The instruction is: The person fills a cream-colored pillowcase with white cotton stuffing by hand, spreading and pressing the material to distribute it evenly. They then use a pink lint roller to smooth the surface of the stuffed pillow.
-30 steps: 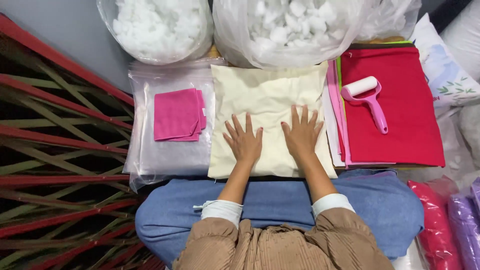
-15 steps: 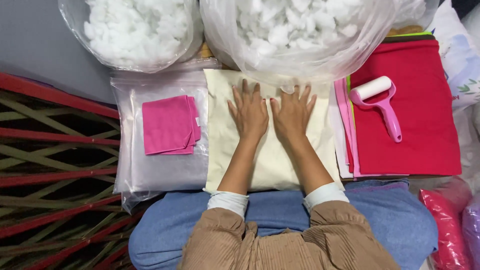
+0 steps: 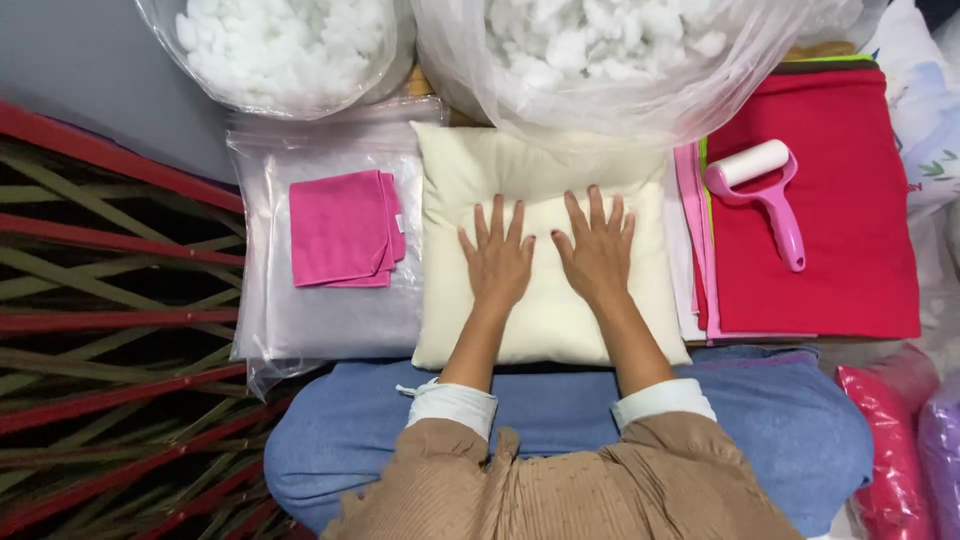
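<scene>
Clear bag [image 3: 600, 70] hides the cream pillow's [image 3: 545, 310] far edge

A cushion-making workshop — bags of white stuffing [image 3: 290, 50], stacked red fabric [image 3: 850, 230], lint roller [image 3: 765, 195].

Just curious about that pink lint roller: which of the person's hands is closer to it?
Right. The right hand rests flat on the cream pillow, nearer the pink lint roller; the left hand lies beyond it.
</scene>
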